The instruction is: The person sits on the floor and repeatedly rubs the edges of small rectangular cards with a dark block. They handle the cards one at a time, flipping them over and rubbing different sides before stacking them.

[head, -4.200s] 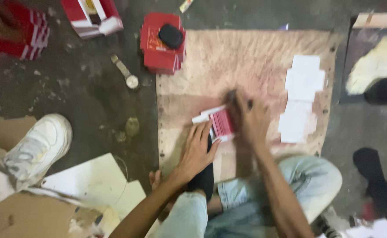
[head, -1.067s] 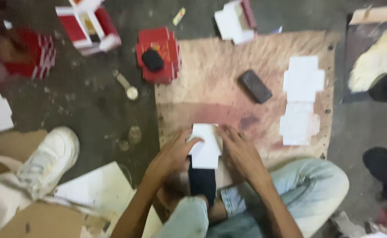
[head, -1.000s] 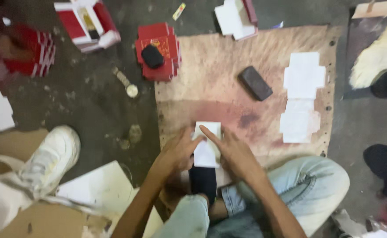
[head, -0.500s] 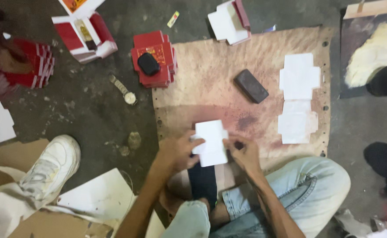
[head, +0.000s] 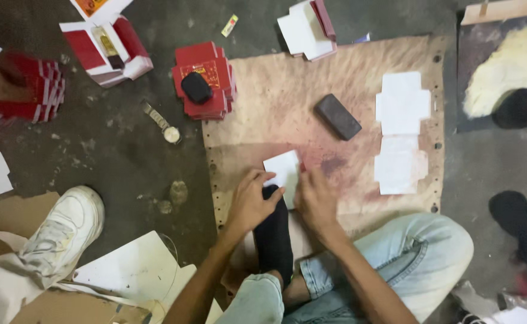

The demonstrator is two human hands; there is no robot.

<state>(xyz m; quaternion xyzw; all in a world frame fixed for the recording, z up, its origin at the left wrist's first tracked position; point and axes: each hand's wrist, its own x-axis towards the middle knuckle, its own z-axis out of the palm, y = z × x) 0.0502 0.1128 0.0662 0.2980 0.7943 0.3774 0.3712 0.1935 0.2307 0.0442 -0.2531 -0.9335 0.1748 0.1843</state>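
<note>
folding step in hand: left hand (head: pixel 248 201) and right hand (head: pixel 314 201) both pinch a white card blank (head: pixel 282 173) at frame centre on the brown board (head: pixel 275 90). next likely needs creases pressed flat. versus half a second ago, blank sits lower, more covered; black block (head: pixel 338 116) unmoved.

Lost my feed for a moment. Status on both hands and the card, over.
Left hand and right hand both pinching the white card piece over the worn board. Dark block lies apart, nothing between.
</note>
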